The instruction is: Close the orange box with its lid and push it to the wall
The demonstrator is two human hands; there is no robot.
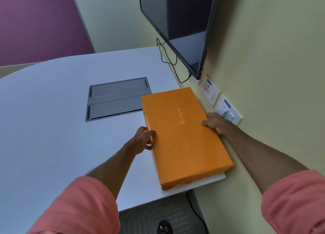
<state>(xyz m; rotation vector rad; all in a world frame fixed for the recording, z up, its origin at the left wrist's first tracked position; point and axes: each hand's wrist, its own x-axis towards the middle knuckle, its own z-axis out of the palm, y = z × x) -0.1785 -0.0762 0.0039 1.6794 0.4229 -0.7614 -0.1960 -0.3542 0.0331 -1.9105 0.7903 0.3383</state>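
The orange box (pixel 182 135) lies flat on the white table (pixel 61 119) with its lid on, its long right side close to the yellow wall (pixel 263 75). Its near end sits at the table's front right corner. My left hand (pixel 143 139) grips the box's left long edge, thumb on top and fingers down the side. Between the box and the wall, my right hand (pixel 213 122) holds the right long edge, thumb resting on the lid. Faint white writing marks the lid's top.
A grey metal cable hatch (pixel 116 98) is set into the table left of the box. A dark monitor (pixel 175 26) hangs on the wall above, with a black cable (pixel 168 57) trailing down. Wall sockets (pixel 219 100) sit just right of the box.
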